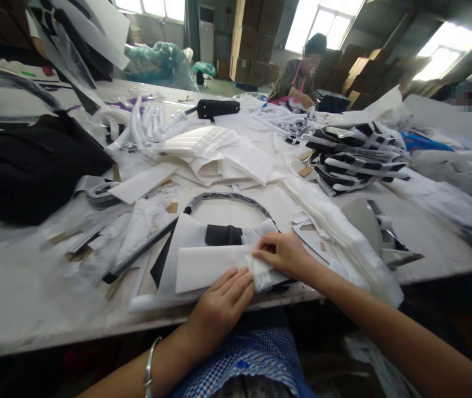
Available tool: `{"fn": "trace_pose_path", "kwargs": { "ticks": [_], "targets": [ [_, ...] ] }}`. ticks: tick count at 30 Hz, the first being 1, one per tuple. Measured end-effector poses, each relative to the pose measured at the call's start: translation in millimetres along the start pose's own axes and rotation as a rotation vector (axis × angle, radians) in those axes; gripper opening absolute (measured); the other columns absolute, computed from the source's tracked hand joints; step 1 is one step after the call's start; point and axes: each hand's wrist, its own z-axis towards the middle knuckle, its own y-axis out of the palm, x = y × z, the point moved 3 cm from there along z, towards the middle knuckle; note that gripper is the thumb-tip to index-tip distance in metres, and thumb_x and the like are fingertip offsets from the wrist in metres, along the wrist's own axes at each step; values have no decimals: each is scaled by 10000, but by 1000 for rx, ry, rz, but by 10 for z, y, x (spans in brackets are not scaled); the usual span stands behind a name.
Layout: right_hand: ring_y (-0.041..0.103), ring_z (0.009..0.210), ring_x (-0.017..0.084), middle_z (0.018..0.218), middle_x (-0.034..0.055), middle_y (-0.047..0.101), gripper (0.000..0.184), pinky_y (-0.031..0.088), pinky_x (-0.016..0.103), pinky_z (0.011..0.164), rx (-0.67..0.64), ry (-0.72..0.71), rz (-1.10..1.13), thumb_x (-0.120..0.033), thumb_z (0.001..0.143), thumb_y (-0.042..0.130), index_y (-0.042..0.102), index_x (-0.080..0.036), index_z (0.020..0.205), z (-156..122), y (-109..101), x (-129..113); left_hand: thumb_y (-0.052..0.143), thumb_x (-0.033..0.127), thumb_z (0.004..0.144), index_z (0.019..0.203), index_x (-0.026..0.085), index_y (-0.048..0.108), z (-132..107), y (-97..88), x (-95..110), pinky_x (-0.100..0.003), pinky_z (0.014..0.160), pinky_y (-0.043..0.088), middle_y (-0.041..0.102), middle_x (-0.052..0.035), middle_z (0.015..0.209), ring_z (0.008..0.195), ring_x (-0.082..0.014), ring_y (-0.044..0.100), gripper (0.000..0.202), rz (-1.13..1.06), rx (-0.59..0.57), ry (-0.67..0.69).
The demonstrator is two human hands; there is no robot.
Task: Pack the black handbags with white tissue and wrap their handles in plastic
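A handbag lies flat near the table's front edge, its arched handle (229, 197) covered in clear wrap. Its black strap tab (224, 235) shows above a white foam sheet (211, 268) laid across the bag. My left hand (225, 301) rests flat with fingers stretched on the lower right part of that sheet. Beside it, my right hand (285, 255) pinches at the sheet's right end, where crinkled clear plastic film (263, 275) lies. The exact edge between those fingertips is partly hidden.
A black bag (32, 166) stands at the left. White foam sheets (214, 152) are piled behind the handbag. Wrapped black-and-white pieces (356, 155) are stacked at the right, near a long white foam strip (327, 221). Another person (297, 83) works across the table.
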Motion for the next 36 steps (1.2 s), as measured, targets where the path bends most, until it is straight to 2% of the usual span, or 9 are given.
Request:
{"fn": "trace_pose_path", "kwargs": {
  "ticks": [4,10,13,15,18,27,31,34,36],
  "targets": [
    [586,661,141,726,-1,676,141,396,253,620,5,15,-10,-318,845,707,705,-199,769,1,12,4,389,103,1021,1106,93,659,13,0,-6,-349,1088,510,725,-104,1146,1179,-190,654,283,-9,0,-20],
    [589,635,142,688,-14,666,173,378,251,606,-17,83,-26,-335,850,694,621,-204,765,25,31,13,409,122,1021,1266,143,624,47,-13,-4,-367,1037,546,710,-104,1151,1146,-195,669,327,37,-21,-27],
    [607,637,147,689,-31,671,143,380,247,609,-16,100,1,-307,857,682,592,-214,918,31,31,12,374,124,1026,1236,136,642,73,-33,9,-376,1029,547,652,-146,1303,1239,-229,616,341,77,-30,-3],
    [614,631,153,683,-45,667,244,378,246,604,-12,99,1,-286,863,670,553,-220,1066,36,26,10,361,142,1029,1234,133,642,87,-31,19,-390,1037,539,586,-160,1407,1324,-263,548,348,107,-79,9],
    [612,615,155,674,-54,654,320,370,244,593,-6,93,-54,-273,886,646,502,-222,1167,69,22,15,403,165,1022,1235,144,637,90,-1,29,-400,1044,532,583,-165,1415,1356,-281,515,317,149,-161,12],
    [644,656,185,693,7,688,148,369,263,588,82,77,-143,-269,871,686,624,-214,994,210,21,51,416,107,986,1260,184,631,36,82,10,-402,1014,551,614,-148,1385,1283,-265,589,357,216,-217,23],
    [674,705,155,742,-26,721,176,445,245,662,251,108,-104,-399,927,641,665,-260,1032,-91,-320,271,361,107,988,1325,198,607,-32,113,-54,-399,1013,553,554,-124,1457,1308,-269,567,427,239,-221,77],
    [699,878,209,934,51,750,259,496,305,798,485,258,-120,-409,985,521,664,-217,1084,-567,-842,776,372,127,986,1367,202,583,-79,142,-108,-405,1012,553,487,-114,1516,1326,-285,549,443,271,-219,125],
    [644,1100,271,1157,92,713,228,457,396,983,749,439,-143,-374,939,587,674,-217,1079,-973,-1255,1223,371,125,979,1377,194,576,-95,154,-120,-412,1010,554,469,-115,1529,1330,-293,544,453,287,-222,150]
  ]
}}
